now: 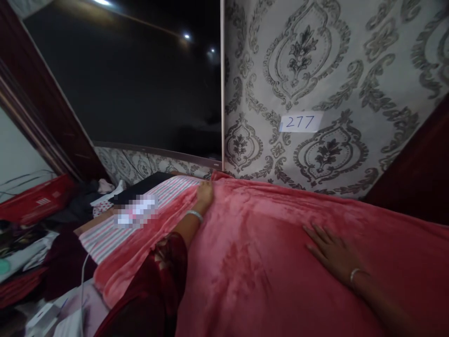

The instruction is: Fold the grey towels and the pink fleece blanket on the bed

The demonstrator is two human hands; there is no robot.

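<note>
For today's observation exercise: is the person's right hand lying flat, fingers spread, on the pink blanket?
Yes, the right hand rests palm-down with its fingers spread on the pink blanket, grasping nothing.
</note>
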